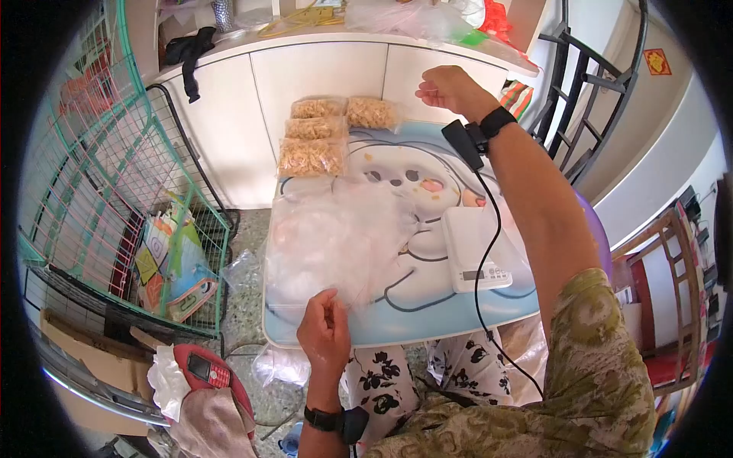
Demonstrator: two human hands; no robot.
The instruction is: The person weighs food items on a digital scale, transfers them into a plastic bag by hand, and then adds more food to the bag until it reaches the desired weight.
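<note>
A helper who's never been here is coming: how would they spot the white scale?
Find the cartoon-print table in front of the white cabinets. The white scale lies on its right half, toward the near edge. Unlike the limp, see-through plastic bags to its left, it is a rigid slab with buttons.

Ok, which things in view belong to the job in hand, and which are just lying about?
Likely in the job:
- clear plastic by the left hand
- filled bags
- white scale

Apparently lying about:
- phone
- towel
- wire cage
</note>
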